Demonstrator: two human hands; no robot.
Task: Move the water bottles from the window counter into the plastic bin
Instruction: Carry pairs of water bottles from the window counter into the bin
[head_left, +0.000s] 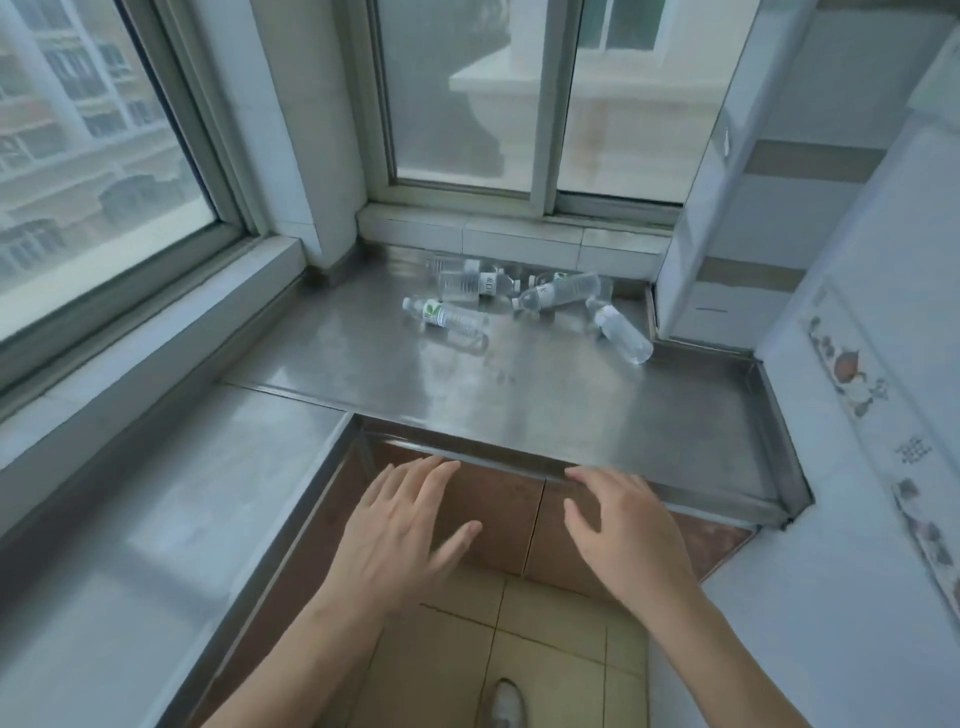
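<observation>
Nearest the camera, a shoe (506, 701) stands on the tan floor tiles (550, 649). Above it two bare forearms reach forward. The left hand (400, 535) is held flat with its fingers spread and straight, holding nothing; its fingertips lie near the front edge of the steel counter (571, 395). The right hand (621, 525) is just beside it, also empty, its fingers spread and slightly bent (the thumb points toward the left hand). Both hands are in front of the brown cabinet doors (498, 509) under the counter, and whether they touch the counter's edge cannot be told.

Farther back, well apart from the hands, the bottles lie on their sides on the counter near the window. One with a green label (445, 315) is the nearest on the left. A clear bottle (623, 332) lies to the right, angled toward the wall. Behind them another bottle (561, 292) lies across, and a further one (470, 285) is next to it; more seem to be piled at the back, though the count is unclear. Beyond them is the tiled sill (519, 234) and the window (519, 93).
</observation>
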